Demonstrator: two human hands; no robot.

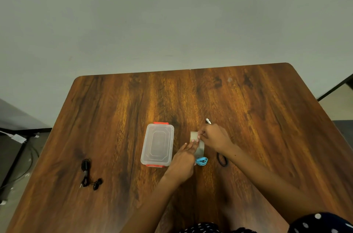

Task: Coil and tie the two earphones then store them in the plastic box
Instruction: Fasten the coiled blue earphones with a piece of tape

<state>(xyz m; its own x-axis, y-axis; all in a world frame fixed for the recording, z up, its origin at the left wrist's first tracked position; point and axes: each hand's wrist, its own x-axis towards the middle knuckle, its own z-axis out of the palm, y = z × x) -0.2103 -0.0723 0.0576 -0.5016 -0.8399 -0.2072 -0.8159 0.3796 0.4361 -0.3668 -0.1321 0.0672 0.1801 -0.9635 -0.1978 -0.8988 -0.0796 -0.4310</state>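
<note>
Sitting lidded: plastic box | contents: unclear | black earphones outside

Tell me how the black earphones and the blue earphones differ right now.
The black earphones lie at the table's left, far from both hands; the blue earphones sit right of the plastic box, beside the left hand. The black pair trails buds and plug loose; the blue looks bundled compactly. Both lie outside the closed box.

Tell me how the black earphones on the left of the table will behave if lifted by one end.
The black earphones would probably hang limp: the thin cable lies in loose bends on the table. They look light for their spread. The two buds would likely dangle and swing, since they sit apart from the bundled part.
</note>
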